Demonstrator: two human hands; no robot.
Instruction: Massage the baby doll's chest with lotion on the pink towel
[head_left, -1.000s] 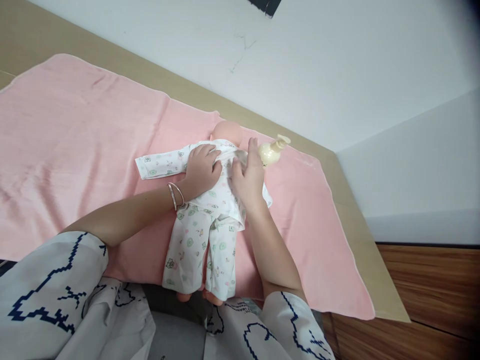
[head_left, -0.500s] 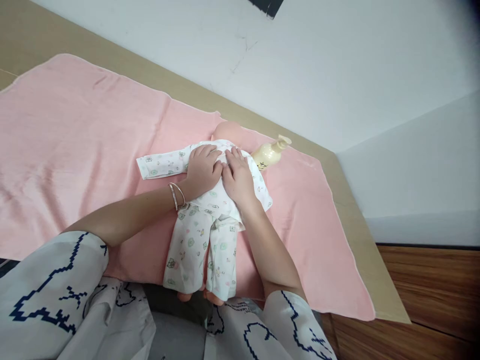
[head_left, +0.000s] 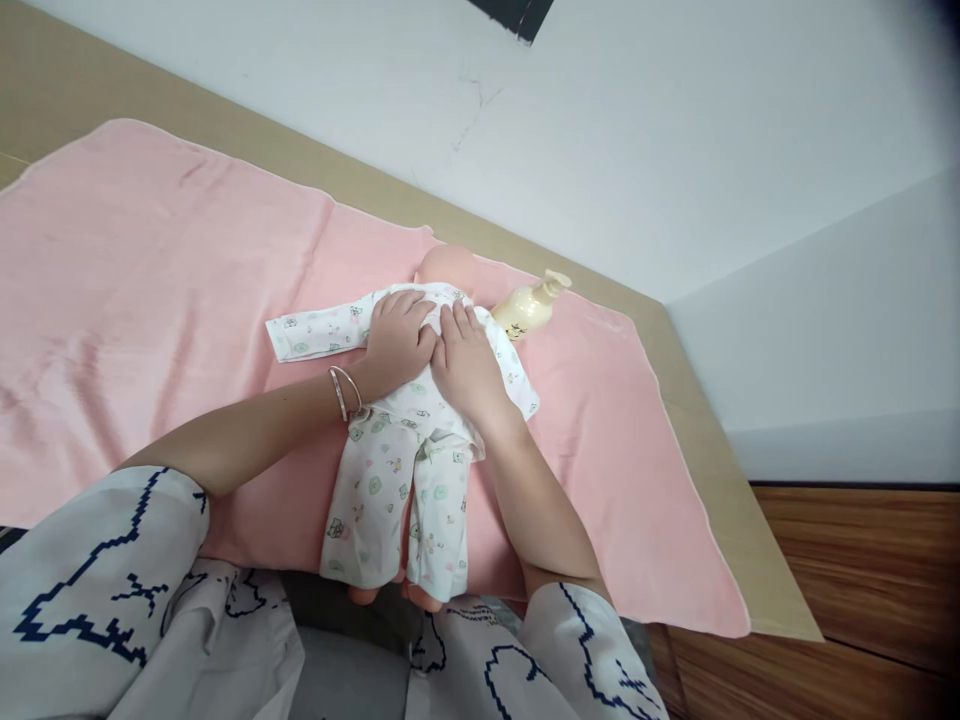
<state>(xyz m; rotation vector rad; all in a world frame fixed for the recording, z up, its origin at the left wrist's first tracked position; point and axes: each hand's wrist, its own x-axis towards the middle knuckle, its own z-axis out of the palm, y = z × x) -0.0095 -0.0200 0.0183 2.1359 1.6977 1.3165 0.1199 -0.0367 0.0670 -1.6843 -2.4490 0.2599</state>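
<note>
A baby doll [head_left: 448,266] in white printed pyjamas [head_left: 397,470] lies on a pink towel [head_left: 150,260], head towards the wall. My left hand [head_left: 395,338], with bracelets at the wrist, lies flat on the doll's chest, fingers together. Beside it, touching, my right hand [head_left: 466,358] also rests flat on the chest, fingers stretched out. Neither hand grips anything. The doll's left sleeve [head_left: 315,333] stretches out to the left. Its bare feet stick out at the towel's near edge.
A cream pump bottle [head_left: 527,306] lies on the towel just right of the doll's head. The towel covers a beige surface [head_left: 720,460] against a white wall. A wooden floor [head_left: 862,590] shows at the lower right. My patterned sleeves fill the bottom.
My right hand has moved left from near the bottle onto the doll's chest, next to my left hand. The left hand has stayed put.
</note>
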